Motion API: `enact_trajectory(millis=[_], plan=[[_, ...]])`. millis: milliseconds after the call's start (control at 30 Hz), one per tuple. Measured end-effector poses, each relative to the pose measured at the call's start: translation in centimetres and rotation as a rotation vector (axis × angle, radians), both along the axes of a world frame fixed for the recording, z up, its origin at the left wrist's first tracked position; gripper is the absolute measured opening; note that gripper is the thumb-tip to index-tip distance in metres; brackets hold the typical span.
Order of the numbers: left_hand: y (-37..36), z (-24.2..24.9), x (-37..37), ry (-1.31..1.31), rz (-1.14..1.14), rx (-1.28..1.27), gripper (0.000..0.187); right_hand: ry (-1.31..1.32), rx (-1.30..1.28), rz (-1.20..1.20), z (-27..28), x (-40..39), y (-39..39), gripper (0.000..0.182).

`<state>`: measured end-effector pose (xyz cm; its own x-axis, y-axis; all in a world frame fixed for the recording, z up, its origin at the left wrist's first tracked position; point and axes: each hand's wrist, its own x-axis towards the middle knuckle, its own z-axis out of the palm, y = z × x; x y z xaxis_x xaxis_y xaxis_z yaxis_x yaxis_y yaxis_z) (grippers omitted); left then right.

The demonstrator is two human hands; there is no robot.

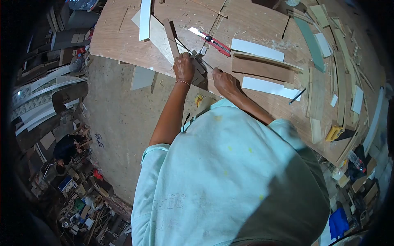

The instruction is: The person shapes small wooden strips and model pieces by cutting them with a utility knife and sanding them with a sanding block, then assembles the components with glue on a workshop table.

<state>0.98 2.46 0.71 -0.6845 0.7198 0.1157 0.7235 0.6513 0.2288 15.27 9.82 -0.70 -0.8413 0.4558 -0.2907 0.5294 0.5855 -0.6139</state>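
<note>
My left hand (184, 67) is closed around a narrow brown wood strip (170, 37) near the table's front edge. Close to its right, my right hand (226, 84) grips a thin metal tool (208, 65) whose far end reaches toward the wood by my left hand; its exact kind I cannot tell. Grey-brown pieces (198, 74) lie under and between the hands. Beyond them a red utility knife (217, 44) rests on the table with its blade out. A pale triangular board (160, 39) lies just left of the brown strip.
White strips (257, 50) and a brown panel (262, 69) lie to the right on the wooden table (111, 45), with a dark pencil (297, 96). Wood offcuts (340, 82) and a yellow-handled tool (335, 133) crowd its right side. Another person (67, 148) is at far left.
</note>
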Motion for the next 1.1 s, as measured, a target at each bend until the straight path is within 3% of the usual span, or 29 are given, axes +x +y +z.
enact_trajectory(millis=[200, 400, 667, 867, 967, 1100], plan=[[0.0, -0.1, 0.2, 0.009, -0.006, -0.016, 0.01, 0.102, 0.013, -0.004, 2.5, -4.9, 0.4, 0.021], [0.3, 0.2, -1.1, -0.052, -0.003, 0.035, 0.006, 0.039, 0.096, -0.033, 0.9, -0.1, -0.4, 0.016], [-0.2, -0.2, -0.1, 0.076, -0.052, 0.033, 0.007, 0.049, 0.062, 0.013, 1.8, -3.2, 0.1, 0.023], [0.8, 0.8, -0.8, -0.089, 0.062, -0.053, 0.007, 0.113, 0.14, -0.053, -0.1, 0.0, -0.7, 0.017], [-0.6, -0.9, 0.6, 0.078, -0.071, 0.037, 0.008, 0.094, 0.149, -0.047, -0.4, -1.9, -0.4, 0.018], [-0.6, -0.4, 0.2, 0.053, -0.064, 0.017, 0.009, 0.078, 0.062, -0.026, 1.8, -2.6, -0.4, 0.02]])
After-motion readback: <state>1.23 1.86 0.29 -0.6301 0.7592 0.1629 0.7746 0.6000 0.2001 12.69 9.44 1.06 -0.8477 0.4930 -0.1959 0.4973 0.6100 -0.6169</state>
